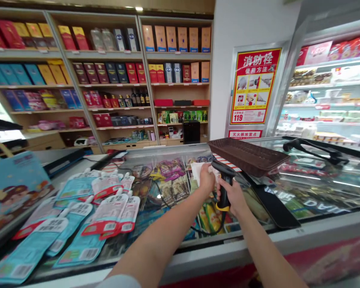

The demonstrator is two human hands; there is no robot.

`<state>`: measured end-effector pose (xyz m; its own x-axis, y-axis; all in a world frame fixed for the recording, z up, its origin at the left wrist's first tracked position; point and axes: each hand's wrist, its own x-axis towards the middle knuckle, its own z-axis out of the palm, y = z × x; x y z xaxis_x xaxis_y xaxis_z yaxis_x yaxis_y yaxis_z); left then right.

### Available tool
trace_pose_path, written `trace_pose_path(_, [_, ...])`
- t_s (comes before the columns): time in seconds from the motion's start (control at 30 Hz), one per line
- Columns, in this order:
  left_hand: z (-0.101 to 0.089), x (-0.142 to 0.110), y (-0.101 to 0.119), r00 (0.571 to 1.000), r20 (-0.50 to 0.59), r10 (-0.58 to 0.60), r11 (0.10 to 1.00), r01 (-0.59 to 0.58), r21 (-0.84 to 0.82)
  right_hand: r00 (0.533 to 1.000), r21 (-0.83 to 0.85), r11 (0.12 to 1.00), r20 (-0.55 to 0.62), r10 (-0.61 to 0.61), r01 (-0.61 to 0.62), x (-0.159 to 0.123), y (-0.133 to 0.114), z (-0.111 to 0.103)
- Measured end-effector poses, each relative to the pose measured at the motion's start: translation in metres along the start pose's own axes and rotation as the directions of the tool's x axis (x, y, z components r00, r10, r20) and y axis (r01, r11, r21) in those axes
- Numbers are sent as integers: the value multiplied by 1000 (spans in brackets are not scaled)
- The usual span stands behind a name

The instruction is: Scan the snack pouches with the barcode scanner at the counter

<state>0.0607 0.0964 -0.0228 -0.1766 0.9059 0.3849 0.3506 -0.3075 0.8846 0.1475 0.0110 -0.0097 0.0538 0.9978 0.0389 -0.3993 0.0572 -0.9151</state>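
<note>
My right hand (234,196) is wrapped round the handle of a black barcode scanner (223,168) with yellow trim at its base. Its cable loops down over the glass top of the freezer. My left hand (208,179) is closed on a white tissue (198,169), close against the front of the scanner head. Part of the tissue shows between the two hands, and the left fingertips are partly hidden. Below the hands, colourful ice cream packs (209,216) show through the freezer glass.
Several blue and red spouted pouches (115,212) lie in a pile on the left. A brown woven tray (249,155) rests on the freezer, right of the scanner, above a black sliding handle panel (273,206). Shelves of boxed goods (117,74) and a fire hydrant poster (255,86) stand behind.
</note>
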Motion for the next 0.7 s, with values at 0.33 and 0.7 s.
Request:
trace_pose_path(0.33, [-241,-29,-4,993,-9,-121,599,80,796,977,-30,999,207,47,-42,-8,21,79])
trace_pose_path(0.7, [-372,-100,-43,889,-244,-386,306,374,876,879,-169,976,432,201,-140,-16,47,181])
